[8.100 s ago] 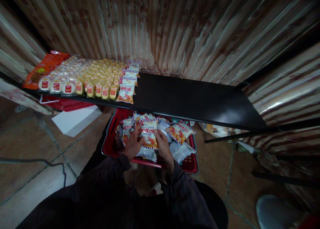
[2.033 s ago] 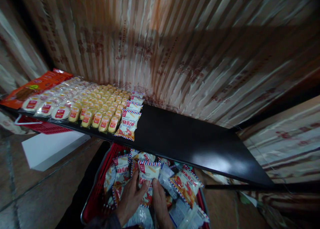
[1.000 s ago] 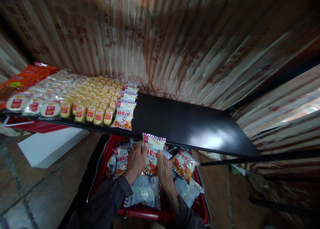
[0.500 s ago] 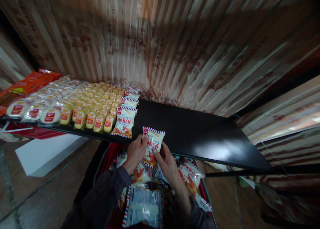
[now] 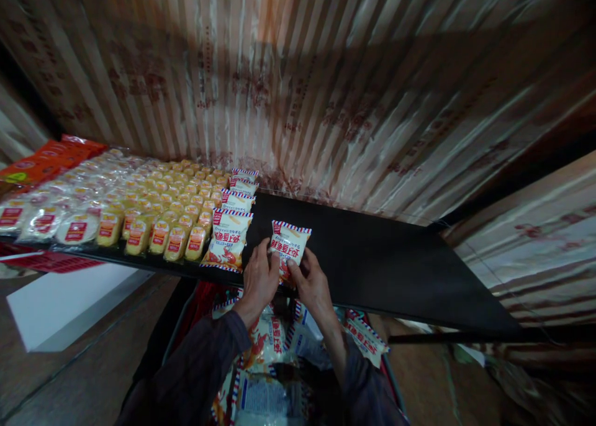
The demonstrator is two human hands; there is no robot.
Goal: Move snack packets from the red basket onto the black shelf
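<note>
A snack bag (image 5: 289, 247) with a striped top edge and red lettering is held upright between my two hands, over the front part of the black shelf (image 5: 372, 258). My left hand (image 5: 261, 276) grips its left side, thumb near the front. On its lower right side, my right hand (image 5: 313, 284) has the thumb on the front and the fingers behind. Left of my hands, a row of matching snack bags (image 5: 228, 238) runs back along the shelf. Below my forearms, more of these snack bags (image 5: 267, 345) lie in a red basket (image 5: 186, 317).
Rows of yellow wrapped cakes (image 5: 138, 233) and white wrapped cakes (image 5: 77, 228) fill the shelf's left part, with orange packs (image 5: 51, 159) at the far left. A white box (image 5: 69, 302) is below. Ribbed, film-covered sheeting (image 5: 298, 84) rises behind the shelf.
Both hands have carried the snack bag forward and slightly up, from the shelf's front edge to over its surface. My view has shifted a little.
</note>
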